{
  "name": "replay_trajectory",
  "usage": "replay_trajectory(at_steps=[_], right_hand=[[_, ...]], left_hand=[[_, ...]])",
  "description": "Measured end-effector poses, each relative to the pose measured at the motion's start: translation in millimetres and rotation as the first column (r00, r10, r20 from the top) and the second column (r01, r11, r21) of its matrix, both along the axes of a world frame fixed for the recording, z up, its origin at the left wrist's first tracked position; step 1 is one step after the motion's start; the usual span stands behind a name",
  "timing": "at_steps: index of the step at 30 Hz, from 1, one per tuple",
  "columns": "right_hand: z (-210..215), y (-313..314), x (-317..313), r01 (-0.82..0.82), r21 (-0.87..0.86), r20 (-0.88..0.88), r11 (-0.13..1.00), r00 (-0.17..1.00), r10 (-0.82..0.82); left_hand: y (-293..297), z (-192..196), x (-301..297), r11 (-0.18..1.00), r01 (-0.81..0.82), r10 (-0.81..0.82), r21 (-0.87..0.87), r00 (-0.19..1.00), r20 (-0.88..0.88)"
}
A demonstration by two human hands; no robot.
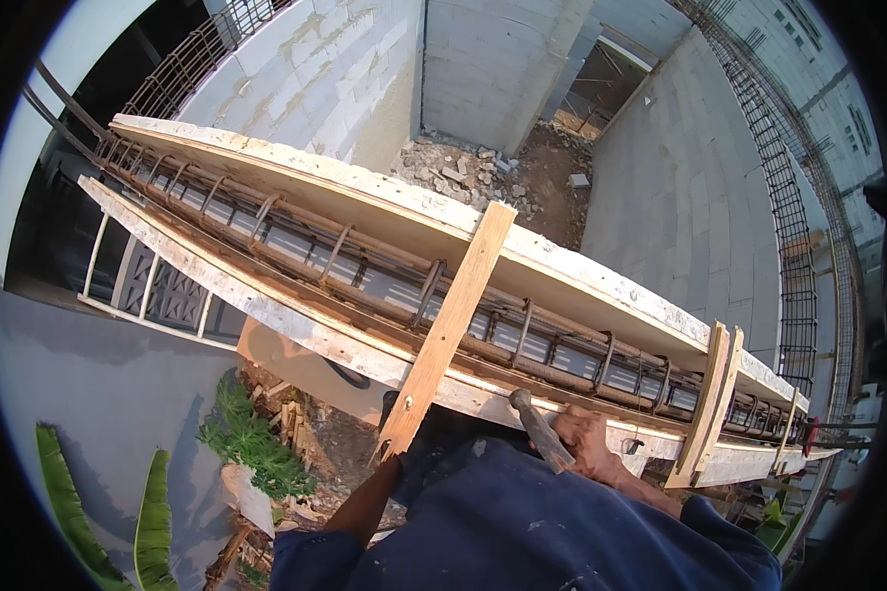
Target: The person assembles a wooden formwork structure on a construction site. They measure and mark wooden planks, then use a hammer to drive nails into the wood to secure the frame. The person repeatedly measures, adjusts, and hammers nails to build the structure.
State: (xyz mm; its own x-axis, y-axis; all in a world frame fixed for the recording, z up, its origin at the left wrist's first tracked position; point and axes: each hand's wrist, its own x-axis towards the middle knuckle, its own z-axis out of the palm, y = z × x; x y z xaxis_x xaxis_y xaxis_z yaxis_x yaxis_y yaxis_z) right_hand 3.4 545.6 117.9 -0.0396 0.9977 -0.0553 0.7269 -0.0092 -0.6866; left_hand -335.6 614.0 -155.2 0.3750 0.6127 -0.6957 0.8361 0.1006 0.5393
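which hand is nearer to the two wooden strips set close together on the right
Right. The right hand is a little to the left of the paired strips; the left hand, mostly hidden, is much farther left, by the single cross-strip's splintered end.

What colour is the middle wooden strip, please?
The wooden strip is light brown, best seen in the head view.

Dark blue short-sleeved shirt (522,522), scattered with small pale specks (478,448).
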Motion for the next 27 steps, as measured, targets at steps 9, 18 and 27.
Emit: replay_trajectory(at_steps=[9,18,27], right_hand=[[10.1,4.6,-1.3,0.038,-0.036,0.008,0.999,0.999,-0.038],[29.2,13.2,6.4,0.152,-0.271,-0.152,0.950,0.968,-0.199],[87.4,62.9,23.3,0.245,-0.235,-0.192,0.941,0.937,-0.292]], left_hand=[[0.8,117.3,-105.6,0.963,0.265,-0.271,0.054,0.940,0.207],[91.5,236.0,-117.7,0.584,-0.249,0.279,0.773,0.955,0.096],[229.0,296.2,203.3,0.757,-0.525,-0.016,0.390,0.581,0.813]])
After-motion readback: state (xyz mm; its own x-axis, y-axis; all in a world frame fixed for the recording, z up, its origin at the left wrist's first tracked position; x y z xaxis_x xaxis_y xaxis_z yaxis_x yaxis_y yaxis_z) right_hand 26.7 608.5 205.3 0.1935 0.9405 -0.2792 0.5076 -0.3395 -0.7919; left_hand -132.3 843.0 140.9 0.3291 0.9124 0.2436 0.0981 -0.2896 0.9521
